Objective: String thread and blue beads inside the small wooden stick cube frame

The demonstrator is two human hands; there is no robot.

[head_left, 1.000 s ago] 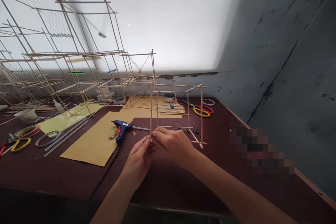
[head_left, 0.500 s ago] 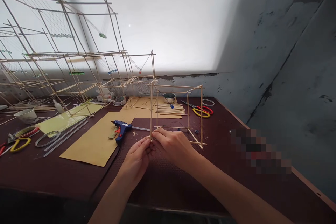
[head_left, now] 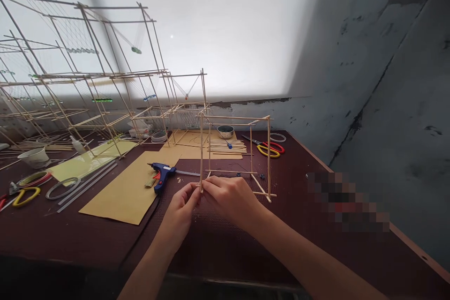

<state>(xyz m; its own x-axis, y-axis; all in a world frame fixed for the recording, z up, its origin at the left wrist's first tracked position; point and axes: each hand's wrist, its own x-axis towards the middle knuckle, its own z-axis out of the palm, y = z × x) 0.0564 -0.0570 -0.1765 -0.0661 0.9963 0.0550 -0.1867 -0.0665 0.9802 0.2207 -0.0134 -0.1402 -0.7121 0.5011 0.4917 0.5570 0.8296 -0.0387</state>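
Note:
A cube-shaped frame of thin wooden sticks (head_left: 269,159) stands on the dark red table. At its near left bottom corner, my left hand (head_left: 183,206) pinches the joint where the sticks meet. My right hand (head_left: 230,197) is closed on the same corner, its fingertips against those of the left and covering part of the bottom stick. A blue bead (head_left: 229,146) shows inside the frame's outline. Left of my hands lies a blue hot glue gun (head_left: 162,176) with a clear glue stick in its back, resting partly on brown paper (head_left: 117,190).
Taller stick frames with hanging beads (head_left: 101,75) fill the back left. Behind the small frame lie loose sticks (head_left: 228,149), a metal tin (head_left: 225,131) and red-and-yellow scissors (head_left: 269,150). Further left are clear glue sticks (head_left: 87,187), tape rolls (head_left: 63,188) and a white cup (head_left: 34,158).
My left hand has shifted slightly up, with its fingers drawn closer around the corner. The right hand keeps nearly the same grip, and the view has moved a little.

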